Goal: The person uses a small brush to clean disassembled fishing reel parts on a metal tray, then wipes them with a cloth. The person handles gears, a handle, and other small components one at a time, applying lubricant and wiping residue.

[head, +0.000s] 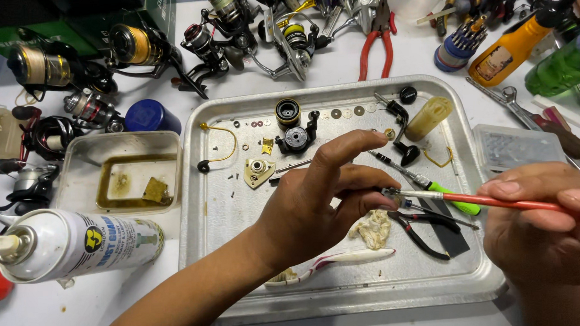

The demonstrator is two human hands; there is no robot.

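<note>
Reel's properly stripped at this point: spool (287, 111), black housing (296, 139), washers and screws all lie scattered across the far half of the metal tray (203, 249). My left hand (317, 204) is pinching some tiny part over mid-tray, too small to identify. Right hand (549, 224) is closed around a red-handled brush (490, 201), tip touching that part. I'd say it's mid-cleaning, with nothing reassembled yet.

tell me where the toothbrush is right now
In the head view the toothbrush lies flat near the front edge of the metal tray, just under the left hand and beside a crumpled rag.
</note>
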